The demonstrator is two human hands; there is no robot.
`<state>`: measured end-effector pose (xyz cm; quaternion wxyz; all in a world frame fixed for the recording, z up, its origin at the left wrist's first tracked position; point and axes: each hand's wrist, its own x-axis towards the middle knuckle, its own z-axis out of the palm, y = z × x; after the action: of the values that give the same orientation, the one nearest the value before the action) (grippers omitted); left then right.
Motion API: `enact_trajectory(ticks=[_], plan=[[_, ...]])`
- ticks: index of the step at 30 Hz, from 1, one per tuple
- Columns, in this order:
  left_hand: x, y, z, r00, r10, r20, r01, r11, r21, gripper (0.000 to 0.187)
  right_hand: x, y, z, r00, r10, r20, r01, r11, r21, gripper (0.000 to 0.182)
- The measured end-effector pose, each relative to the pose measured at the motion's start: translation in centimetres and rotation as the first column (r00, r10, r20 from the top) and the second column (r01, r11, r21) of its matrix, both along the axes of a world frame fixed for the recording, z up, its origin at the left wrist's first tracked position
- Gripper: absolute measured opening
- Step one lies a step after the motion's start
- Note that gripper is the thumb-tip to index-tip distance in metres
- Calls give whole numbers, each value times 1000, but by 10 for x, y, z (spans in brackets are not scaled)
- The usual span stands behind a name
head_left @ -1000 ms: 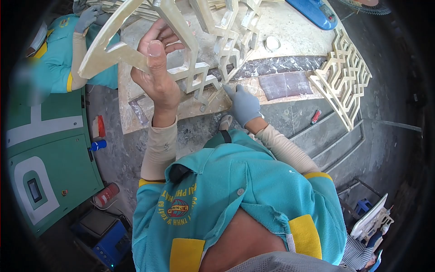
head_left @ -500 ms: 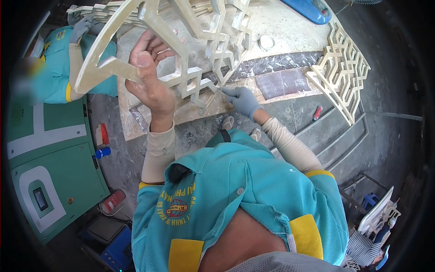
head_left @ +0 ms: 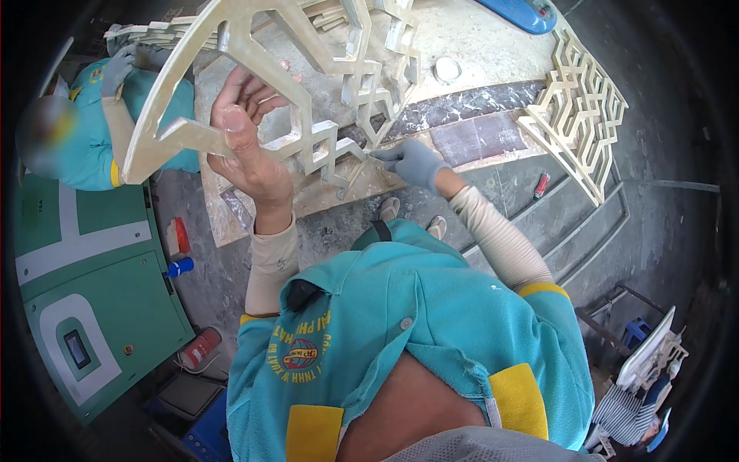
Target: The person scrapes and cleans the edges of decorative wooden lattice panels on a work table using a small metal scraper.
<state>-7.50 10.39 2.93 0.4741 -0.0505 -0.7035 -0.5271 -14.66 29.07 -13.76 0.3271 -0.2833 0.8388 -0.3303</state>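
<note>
A cream-coloured lattice panel with a curved outer edge and zigzag openings stands tilted above the worktable. My bare left hand is closed around one of its bars, thumb in front and fingers passing through an opening. At the panel's lower right corner is my right hand, in a grey glove. Its fingertips are pressed together against the lattice edge; whether they pinch a small item is hidden.
Another lattice panel leans at the table's right end. A round white lid-like piece and a blue object lie on the table. At left, a co-worker stands beyond a green cabinet. A red can is on the floor.
The lattice panel and my left hand sit slightly lower and further left in view. My right hand stays at the panel's corner, slightly higher in the picture.
</note>
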Motion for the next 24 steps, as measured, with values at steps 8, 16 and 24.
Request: enact_trajectory(ticks=[8,16,24], plan=[[-1,-3,2,999,2,33,-3,1000,29,66,-6,47,-3,917,-233,323,305,933,-193,34],[1,-8,3,995,19,103,-22,999,26,73,-35,23,-24,868,-370,-331,332,929,-165,34],[2,-5,1,994,31,109,-32,999,2,71,-36,47,38,815,-334,474,492,830,-262,36]])
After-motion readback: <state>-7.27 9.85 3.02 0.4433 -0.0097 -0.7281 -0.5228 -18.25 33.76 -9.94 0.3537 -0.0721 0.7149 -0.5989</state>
